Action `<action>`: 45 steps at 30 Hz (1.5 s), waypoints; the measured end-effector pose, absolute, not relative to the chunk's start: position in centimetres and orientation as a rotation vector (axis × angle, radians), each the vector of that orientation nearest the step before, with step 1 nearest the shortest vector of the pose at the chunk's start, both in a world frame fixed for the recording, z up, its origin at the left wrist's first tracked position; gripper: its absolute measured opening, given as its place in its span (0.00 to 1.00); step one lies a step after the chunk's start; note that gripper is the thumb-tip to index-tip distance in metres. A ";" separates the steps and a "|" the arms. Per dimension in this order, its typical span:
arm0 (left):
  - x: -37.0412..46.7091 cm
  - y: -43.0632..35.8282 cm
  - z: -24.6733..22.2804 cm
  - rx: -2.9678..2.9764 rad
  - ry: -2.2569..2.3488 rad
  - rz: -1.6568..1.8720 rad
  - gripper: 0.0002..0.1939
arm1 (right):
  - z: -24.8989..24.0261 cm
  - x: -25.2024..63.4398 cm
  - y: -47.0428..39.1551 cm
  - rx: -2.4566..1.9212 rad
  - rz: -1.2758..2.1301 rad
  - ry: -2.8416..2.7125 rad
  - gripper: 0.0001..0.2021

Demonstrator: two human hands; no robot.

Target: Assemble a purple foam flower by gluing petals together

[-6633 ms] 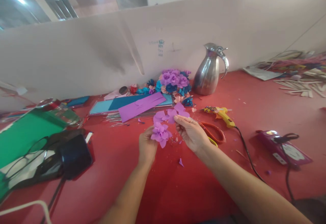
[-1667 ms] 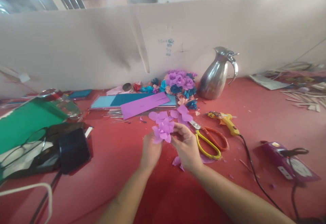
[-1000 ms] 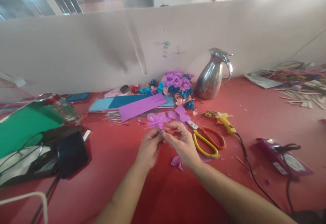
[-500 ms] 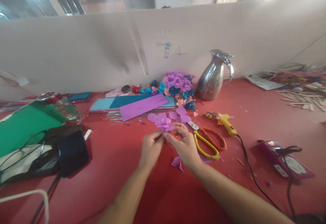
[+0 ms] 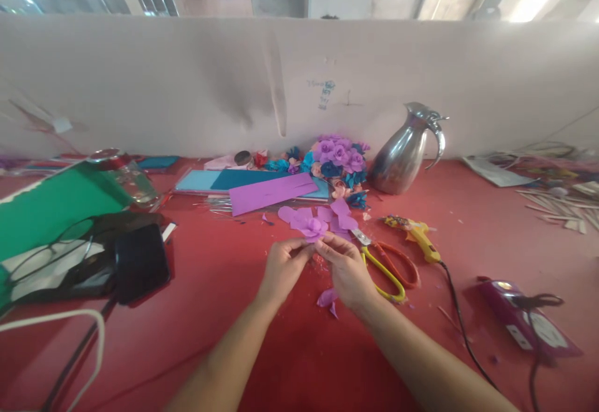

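Between my two hands is a purple paper flower [image 5: 314,227] with its petals spread, held just above the red table. My left hand [image 5: 286,269] pinches its base from the left, fingers closed. From the other side my right hand [image 5: 349,269] is closed on the same base, thumb and fingertips meeting there. Loose purple paper petals [image 5: 342,215] lie right behind the flower. Scissors [image 5: 384,271] with one yellow and one red handle rest beside my right hand. A curled purple scrap [image 5: 326,299] lies below that hand.
At the back stand a bunch of paper flowers [image 5: 337,155] and a steel jug [image 5: 401,153]. A purple paper strip [image 5: 271,194] lies on blue sheets. To the right are a yellow glue gun [image 5: 418,237] and a maroon power strip [image 5: 526,318]; a phone [image 5: 141,263] lies left.
The view has swung slightly left, so the things on the table appear shifted right. Both hands keep hold of the paper flower, which is turned a little.
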State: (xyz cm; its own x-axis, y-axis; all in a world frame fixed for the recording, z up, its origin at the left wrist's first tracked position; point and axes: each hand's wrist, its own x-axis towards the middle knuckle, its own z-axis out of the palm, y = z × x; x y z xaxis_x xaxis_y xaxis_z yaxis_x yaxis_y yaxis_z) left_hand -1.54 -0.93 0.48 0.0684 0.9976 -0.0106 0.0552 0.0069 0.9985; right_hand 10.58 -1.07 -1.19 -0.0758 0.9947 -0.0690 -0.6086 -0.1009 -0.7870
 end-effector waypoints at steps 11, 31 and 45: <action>-2.0 -0.5 0.4 1.253 1.210 1.334 0.08 | -0.8 11.2 -0.7 -0.774 1.648 -0.559 0.10; -2.0 -0.7 0.7 1.299 1.099 1.360 0.07 | -1.4 11.0 -0.8 -0.782 1.651 -0.678 0.10; -2.3 -0.9 1.7 1.451 1.133 1.359 0.07 | -1.4 10.9 -0.8 -0.802 1.609 -0.699 0.10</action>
State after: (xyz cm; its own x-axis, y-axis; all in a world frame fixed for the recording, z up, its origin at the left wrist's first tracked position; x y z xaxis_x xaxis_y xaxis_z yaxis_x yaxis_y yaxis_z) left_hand -2.34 -0.86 1.66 0.0093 0.9680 0.2509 0.0728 -0.2509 0.9653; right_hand 10.93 -0.78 -1.41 -0.1167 0.9847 -0.1294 -0.5778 -0.1733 -0.7976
